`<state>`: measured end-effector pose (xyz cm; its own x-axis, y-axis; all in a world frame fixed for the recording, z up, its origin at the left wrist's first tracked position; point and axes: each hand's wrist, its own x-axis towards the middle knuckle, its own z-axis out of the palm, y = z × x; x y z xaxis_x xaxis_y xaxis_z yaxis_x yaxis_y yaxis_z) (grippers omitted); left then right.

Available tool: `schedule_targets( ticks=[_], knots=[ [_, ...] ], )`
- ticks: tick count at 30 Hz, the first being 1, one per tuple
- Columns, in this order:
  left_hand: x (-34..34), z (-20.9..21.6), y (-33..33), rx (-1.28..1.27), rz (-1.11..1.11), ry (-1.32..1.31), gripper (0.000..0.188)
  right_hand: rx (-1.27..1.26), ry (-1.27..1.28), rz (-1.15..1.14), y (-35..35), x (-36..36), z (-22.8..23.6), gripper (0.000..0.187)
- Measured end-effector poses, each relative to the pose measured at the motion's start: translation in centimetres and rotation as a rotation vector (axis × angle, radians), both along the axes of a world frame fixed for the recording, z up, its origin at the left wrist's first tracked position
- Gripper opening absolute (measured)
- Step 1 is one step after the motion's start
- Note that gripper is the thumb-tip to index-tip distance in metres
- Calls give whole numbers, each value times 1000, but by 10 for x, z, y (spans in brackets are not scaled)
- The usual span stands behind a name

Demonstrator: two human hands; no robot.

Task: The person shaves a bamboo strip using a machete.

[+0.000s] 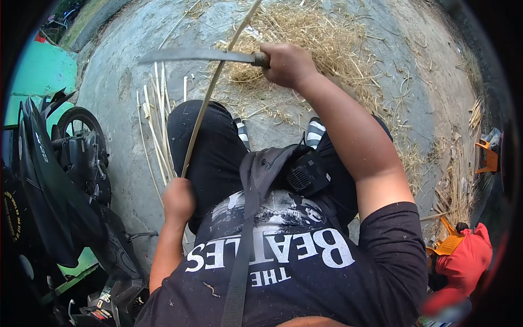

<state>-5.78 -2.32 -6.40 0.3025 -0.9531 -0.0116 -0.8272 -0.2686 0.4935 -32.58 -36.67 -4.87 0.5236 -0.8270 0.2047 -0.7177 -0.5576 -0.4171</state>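
My right hand (289, 64) is closed round the wooden handle of a long knife (199, 54), held out in front of me with its blade pointing left. Below it, by my left thigh, my left hand (178, 199) is a closed fist gripping the lower end of a long bamboo strip (202, 111). The strip slants up and to the right, past the top edge of the picture. Knife blade and strip cross near the handle end; whether the edge bites into the strip I cannot tell.
Several pale strips (157, 131) lie on the concrete beside my left leg. A heap of thin shavings (310, 43) spreads beyond my feet. On the left stands a black motorcycle (60, 174). A person in red (466, 261) sits at the right, near an orange chair (486, 157).
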Motion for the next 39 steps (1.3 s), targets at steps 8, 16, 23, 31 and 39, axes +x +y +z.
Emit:
schedule_targets(
  ticks=[8,16,23,31,39],
  knots=[
    [9,12,-6,50,-33,109,52,261,106,-133,-17,-37,8,27],
    [29,20,-11,129,-60,223,52,163,136,-103,-24,-49,22,36],
    [30,24,-9,179,-52,185,51,86,216,-115,-14,-54,30,30],
    [32,49,-6,285,68,484,50,-67,160,276,19,-15,11,21],
    [15,54,10,274,-5,141,51,63,169,-81,-14,-34,3,16]
  ],
)
